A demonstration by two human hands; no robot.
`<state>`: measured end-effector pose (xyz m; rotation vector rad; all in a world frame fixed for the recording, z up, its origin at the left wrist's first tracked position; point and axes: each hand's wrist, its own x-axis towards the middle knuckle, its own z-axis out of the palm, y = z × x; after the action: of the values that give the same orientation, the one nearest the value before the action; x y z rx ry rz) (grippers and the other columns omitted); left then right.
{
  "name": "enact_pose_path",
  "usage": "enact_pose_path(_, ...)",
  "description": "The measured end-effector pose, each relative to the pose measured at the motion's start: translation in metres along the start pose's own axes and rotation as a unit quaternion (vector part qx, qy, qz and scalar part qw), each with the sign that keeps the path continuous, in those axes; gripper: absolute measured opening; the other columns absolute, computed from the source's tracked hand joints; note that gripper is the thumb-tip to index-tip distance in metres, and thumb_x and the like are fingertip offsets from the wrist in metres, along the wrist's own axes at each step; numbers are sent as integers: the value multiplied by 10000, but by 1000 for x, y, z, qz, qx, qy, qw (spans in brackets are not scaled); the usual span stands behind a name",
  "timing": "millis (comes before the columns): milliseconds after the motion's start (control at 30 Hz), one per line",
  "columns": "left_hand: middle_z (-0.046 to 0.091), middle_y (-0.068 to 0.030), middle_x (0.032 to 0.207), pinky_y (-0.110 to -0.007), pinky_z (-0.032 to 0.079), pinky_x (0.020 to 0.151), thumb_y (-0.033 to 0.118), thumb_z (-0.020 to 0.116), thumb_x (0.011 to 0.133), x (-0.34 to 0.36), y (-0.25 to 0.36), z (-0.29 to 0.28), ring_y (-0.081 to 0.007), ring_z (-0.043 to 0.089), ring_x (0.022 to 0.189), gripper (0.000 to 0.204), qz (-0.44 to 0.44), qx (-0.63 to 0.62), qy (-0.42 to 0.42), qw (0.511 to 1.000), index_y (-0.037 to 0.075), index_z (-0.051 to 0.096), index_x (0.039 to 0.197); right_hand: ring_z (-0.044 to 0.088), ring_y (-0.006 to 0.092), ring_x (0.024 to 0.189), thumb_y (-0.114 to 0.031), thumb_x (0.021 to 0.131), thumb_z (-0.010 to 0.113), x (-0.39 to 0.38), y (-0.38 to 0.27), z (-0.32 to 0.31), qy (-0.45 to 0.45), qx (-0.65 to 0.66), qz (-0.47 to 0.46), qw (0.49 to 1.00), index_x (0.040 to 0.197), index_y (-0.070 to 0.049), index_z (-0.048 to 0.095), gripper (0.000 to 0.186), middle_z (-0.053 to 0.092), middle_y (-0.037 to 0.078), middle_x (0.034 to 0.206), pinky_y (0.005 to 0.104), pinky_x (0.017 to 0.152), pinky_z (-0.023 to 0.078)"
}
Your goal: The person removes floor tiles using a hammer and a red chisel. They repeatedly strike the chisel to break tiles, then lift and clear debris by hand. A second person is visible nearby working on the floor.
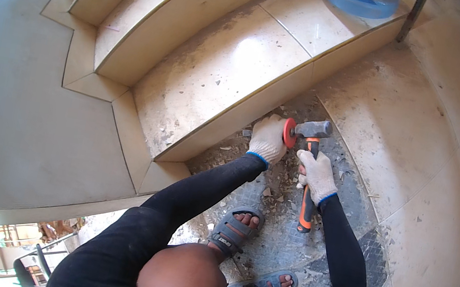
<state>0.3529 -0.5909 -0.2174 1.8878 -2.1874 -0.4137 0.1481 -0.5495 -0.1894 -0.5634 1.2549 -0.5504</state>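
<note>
Left hand, white knit glove, has its fingers wrapped round a mostly hidden tool with a round red guard. Right hand's gripping an orange-and-black-handled grey metal hammer, head beside the guard, over rubble-strewn grey floor.

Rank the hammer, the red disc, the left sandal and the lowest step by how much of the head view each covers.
1. Lowest step
2. Hammer and left sandal: too alike to rank, as the hammer is partly covered
3. Red disc
</note>
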Motion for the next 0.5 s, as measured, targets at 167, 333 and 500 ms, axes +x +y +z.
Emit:
enact_pose_path(167,769,-205,1090,-561,602,908,173,812,844,-44,-11,-30,-458,754,1032,229,95,-24,-84,992,96,785,1058,476,82,550,-304,1074,721,12,-13,-9,-2,154,6,988,1146,-179,597,190,503,-60,768,337,515,474)
enact_pose_path(333,719,-142,1102,-513,571,966,220,878,771,-60,-18,-39,-393,689,1106,340,210,-54,-129,968,131,759,1076,466,87,553,-292,1087,709,22,-21,-9,26,206,-45,977,1119,-190,569,176,493,-58,764,338,525,462)
enact_pose_path(500,707,-157,1101,-515,573,945,212,903,751,-27,-35,-40,-408,686,1078,361,247,-132,-82,956,121,747,1064,471,99,551,-281,1078,712,8,-15,-6,33,175,-36,983,1092,-168,542,205,491,-45,753,336,517,473)
